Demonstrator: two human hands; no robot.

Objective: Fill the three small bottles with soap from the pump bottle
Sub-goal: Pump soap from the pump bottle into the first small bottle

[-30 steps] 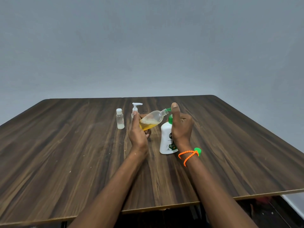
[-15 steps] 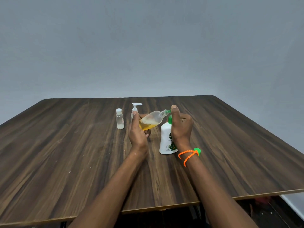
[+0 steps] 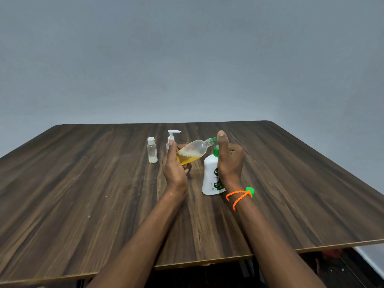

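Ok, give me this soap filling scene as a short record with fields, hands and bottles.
left hand: holds tilted clear bottle, part full of yellow soap
right hand: thumb on the green pump top of the white soap bottle
nozzle: at the clear bottle's mouth
standing behind: capped small bottle, small pump bottle
surface: wooden table

The white pump bottle (image 3: 211, 177) carries the only print that can be read. On its green label the figures "99.99" show in white. Above them sits a dark round logo whose first letter, "D", is visible; the right hand (image 3: 229, 161) covers the rest. The smaller lines are too small to read.
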